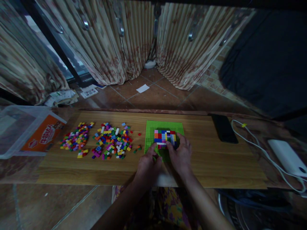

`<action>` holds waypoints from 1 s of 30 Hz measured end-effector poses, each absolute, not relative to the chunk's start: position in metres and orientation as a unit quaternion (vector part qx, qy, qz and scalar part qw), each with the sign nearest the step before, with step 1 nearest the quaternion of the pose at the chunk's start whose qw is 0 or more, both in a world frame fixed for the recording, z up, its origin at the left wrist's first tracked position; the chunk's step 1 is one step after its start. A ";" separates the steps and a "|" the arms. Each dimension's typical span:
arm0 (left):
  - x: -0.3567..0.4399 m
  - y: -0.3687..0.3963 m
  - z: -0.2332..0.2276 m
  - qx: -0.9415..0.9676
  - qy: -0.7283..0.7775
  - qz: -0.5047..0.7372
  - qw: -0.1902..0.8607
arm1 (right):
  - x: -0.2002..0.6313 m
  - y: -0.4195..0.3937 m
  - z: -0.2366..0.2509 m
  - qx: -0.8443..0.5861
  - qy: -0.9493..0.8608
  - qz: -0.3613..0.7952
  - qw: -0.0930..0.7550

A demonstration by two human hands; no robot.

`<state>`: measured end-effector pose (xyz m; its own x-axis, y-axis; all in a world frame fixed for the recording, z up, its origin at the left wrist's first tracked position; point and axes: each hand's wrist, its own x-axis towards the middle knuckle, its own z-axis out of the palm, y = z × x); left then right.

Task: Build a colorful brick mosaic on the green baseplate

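Note:
A block of multicoloured building bricks (163,135) sits on a green studded baseplate (150,127). My right hand (181,153) is closed on the block's right side, its thumb over the front of the top and its fingers bent round the right edge. At the front left corner is my left hand (148,163), with curled fingers and the index fingertip at the block's edge. Whatever those fingers may pinch is too small or hidden to make out. Loose bricks (111,139) lie in a spread pile left of the baseplate.
Another brick pile (76,137) lies farther left on the wooden board (211,166). A clear plastic bin (14,110) with an orange label stands at the left end. To the right are a black phone (224,127), a white power bank (285,156) and a white cable (261,150).

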<state>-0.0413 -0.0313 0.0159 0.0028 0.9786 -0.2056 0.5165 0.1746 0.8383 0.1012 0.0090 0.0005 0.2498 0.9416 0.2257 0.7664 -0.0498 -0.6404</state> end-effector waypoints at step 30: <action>-0.044 -0.032 0.015 0.581 0.644 0.276 0.414 | 0.096 0.009 -0.003 -0.703 -0.575 0.185 0.375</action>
